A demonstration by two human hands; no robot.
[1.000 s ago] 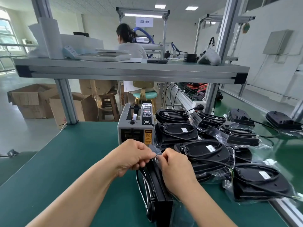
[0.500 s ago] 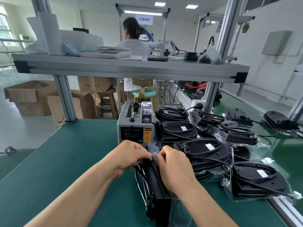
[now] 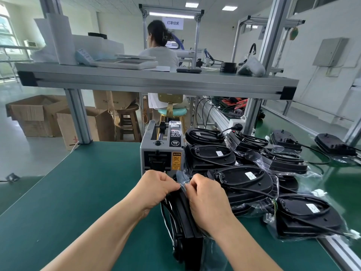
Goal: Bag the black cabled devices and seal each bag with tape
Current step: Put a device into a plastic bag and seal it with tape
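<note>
Two pinches on bag: left hand, right hand, atop upright device; open mat left, pile right; grip unchanged.

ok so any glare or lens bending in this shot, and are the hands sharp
Head view: the wide-angle lens splays the left post and right post outward at the top; the ceiling lamp and window are blown out; the clear bags glint; the left hand and right hand are sharp and softly lit.

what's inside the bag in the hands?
A black device standing on edge, its cable coiled on the left face. The left hand and right hand pinch the bag top; they cover the device's upper end, and its right face is hidden.
</note>
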